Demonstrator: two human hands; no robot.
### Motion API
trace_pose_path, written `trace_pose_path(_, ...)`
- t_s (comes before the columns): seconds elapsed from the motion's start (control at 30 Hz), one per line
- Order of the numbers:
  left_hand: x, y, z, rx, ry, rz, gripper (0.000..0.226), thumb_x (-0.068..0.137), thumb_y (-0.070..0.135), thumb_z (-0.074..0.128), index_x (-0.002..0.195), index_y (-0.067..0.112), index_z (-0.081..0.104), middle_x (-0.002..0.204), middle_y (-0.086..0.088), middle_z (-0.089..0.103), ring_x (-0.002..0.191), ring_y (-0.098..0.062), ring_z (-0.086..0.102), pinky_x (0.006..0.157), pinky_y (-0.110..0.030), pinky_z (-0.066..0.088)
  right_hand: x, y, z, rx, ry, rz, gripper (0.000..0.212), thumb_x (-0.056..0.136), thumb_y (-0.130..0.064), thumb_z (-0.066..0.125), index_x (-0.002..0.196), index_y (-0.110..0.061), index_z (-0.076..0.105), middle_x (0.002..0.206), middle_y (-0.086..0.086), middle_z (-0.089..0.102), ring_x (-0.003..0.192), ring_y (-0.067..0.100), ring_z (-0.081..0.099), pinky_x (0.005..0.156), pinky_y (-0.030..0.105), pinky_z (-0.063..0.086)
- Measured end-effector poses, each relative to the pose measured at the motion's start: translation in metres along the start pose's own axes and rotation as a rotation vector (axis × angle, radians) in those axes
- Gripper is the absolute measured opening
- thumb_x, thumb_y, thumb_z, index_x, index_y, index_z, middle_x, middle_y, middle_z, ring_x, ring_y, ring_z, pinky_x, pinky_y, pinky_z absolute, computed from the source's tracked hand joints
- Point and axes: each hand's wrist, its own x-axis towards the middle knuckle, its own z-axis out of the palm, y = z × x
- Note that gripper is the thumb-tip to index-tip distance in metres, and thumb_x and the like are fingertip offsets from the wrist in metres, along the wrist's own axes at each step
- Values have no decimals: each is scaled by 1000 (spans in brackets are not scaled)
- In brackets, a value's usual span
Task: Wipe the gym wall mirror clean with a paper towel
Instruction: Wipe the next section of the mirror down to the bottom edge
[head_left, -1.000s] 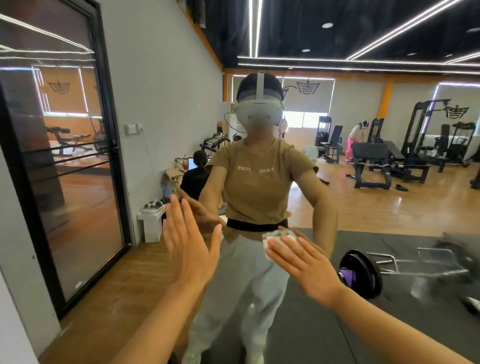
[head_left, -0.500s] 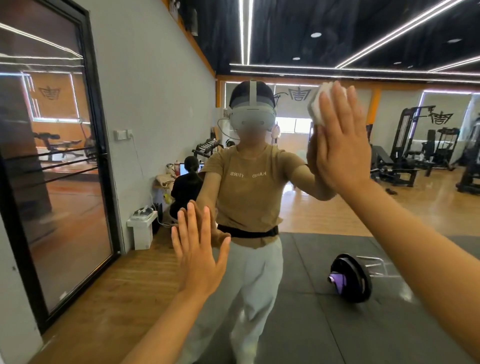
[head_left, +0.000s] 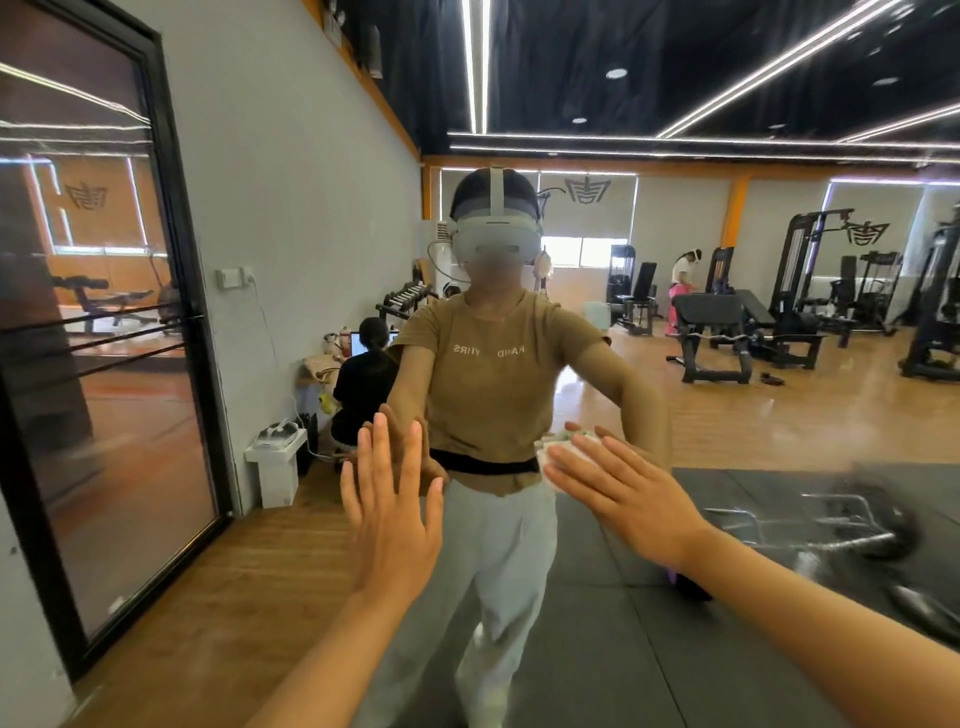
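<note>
You are in the middle of wiping. Your right hand (head_left: 631, 491) lies flat, fingers straight, pressing the paper towel (head_left: 558, 451) on the mirror (head_left: 727, 415), low and right of the middle. Your left hand (head_left: 392, 512) rests flat and empty on the glass. Next, I think, slide the towel to a part not wiped yet.

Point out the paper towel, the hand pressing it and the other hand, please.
paper towel (head_left: 551, 451): head view, white edge showing past the fingertips.
right hand (head_left: 621, 491): head view, back of the hand, pressing the towel on the mirror.
left hand (head_left: 392, 512): head view, back of the hand.
</note>
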Motion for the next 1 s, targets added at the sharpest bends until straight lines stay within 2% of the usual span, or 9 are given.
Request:
trace_pose_path(0.07,0,0,1,-12,-8,16,66,101,40,35,161,22,13,169,-6,-3,155,-24,-2,124,-38,-7,14,19,-11,5,15,21,69,93,-4,46,157,-15,24,165,5,20,153,27,15,126,43,9)
trace_pose_path(0.2,0,-5,2,-13,-16,25,67,101,41,35,161,25,9,169,-5,-1,155,-25,-1,124,-38,-7,66,72,-42,42,138,271,64,96,-8,56,154,-7,29,163,13,19,153,30,9,126,40,1)
trace_pose_path(0.33,0,-5,5,1,3,26,68,100,41,36,161,23,11,169,-6,1,155,-25,0,124,-39,-5,125,110,-66,94,275,496,55,105,-12,45,155,-4,24,162,20,21,151,37,12,126,42,2)
trace_pose_path(0.47,0,-4,5,11,0,30,67,101,41,35,161,22,13,169,-8,3,155,-26,1,124,-39,-5,151,95,-63,191,391,689,51,106,-16,37,154,1,28,162,20,23,151,41,14,126,43,3)
trace_pose_path(0.6,0,-5,5,30,-3,39,67,102,41,34,161,24,10,168,-9,3,155,-26,1,124,-38,-5,122,39,-36,217,353,664,54,105,-23,37,153,1,29,162,17,21,151,40,13,123,53,14)
trace_pose_path(0.73,2,-8,6,66,-26,41,68,102,44,32,161,27,4,169,-6,-2,155,-24,-2,124,-37,-7,76,-23,-6,252,248,509,54,105,-26,37,155,-6,27,163,11,20,153,35,11,123,51,17)
trace_pose_path(0.8,2,-11,6,97,-46,57,67,103,47,28,161,26,4,169,-4,-6,155,-23,-5,123,-36,-9,50,-45,4,224,192,414,54,105,-22,40,156,-9,24,163,10,21,153,33,12,123,51,20)
trace_pose_path(0.93,2,-18,3,150,-52,103,69,102,48,30,161,23,4,169,-7,-5,155,-26,-3,124,-37,-8,36,-45,7,202,165,327,75,90,-3,66,154,-5,27,165,10,17,151,35,19,123,50,20)
trace_pose_path(1.0,3,-20,4,160,-41,130,70,102,49,30,161,24,3,168,-8,-3,155,-27,-1,124,-36,-8,53,-29,0,156,225,354,69,91,-3,66,151,0,32,162,14,21,150,36,22,122,52,20)
